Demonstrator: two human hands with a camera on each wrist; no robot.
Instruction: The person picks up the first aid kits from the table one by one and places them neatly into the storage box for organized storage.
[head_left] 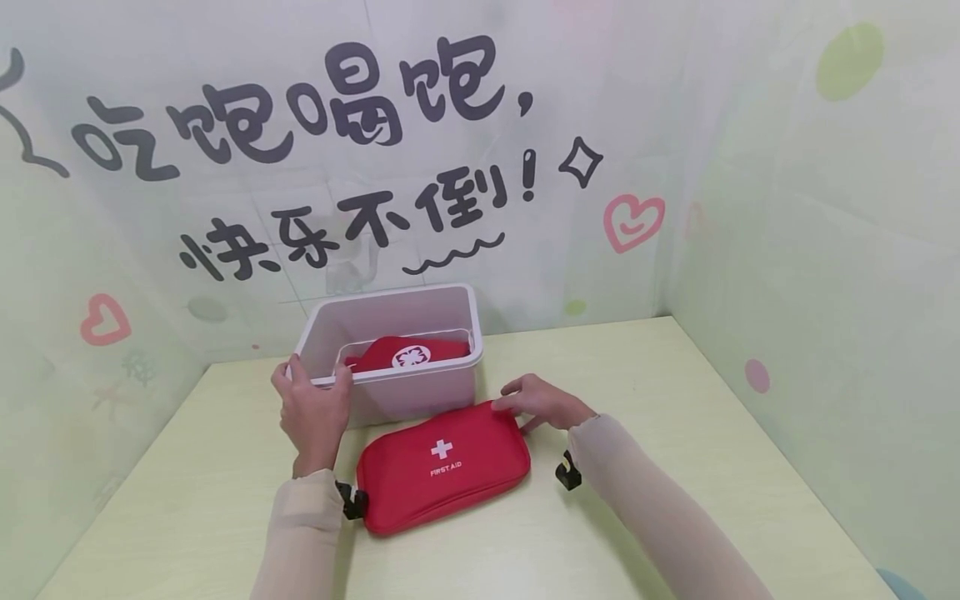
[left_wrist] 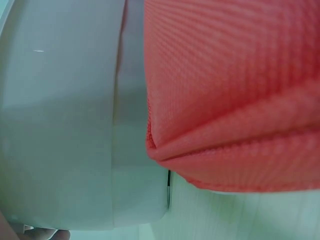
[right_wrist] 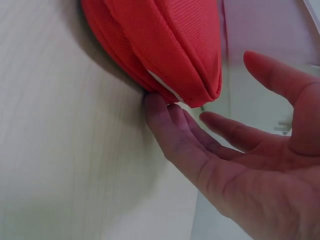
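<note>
A red first aid pouch (head_left: 480,450) with a white cross lies on the table, close against the front of a white plastic bin (head_left: 412,398). My left hand (head_left: 315,417) grips the bin's rim at its front left corner; in the left wrist view only a few fingertips (left_wrist: 61,235) show at the bottom edge. At the pouch's right end is my right hand (head_left: 546,404). In the right wrist view, that hand (right_wrist: 250,175) has its fingers extended, some touching the pouch's lower edge (right_wrist: 195,97), with the thumb spread away from it.
Inside the bin lies a red cloth item (head_left: 367,357) with a white round emblem. The light wooden table (head_left: 637,400) extends to both sides. Behind it stands a wall (head_left: 555,275) with dark lettering and pink hearts. Black wrist mounts (head_left: 568,472) sit under the sleeves.
</note>
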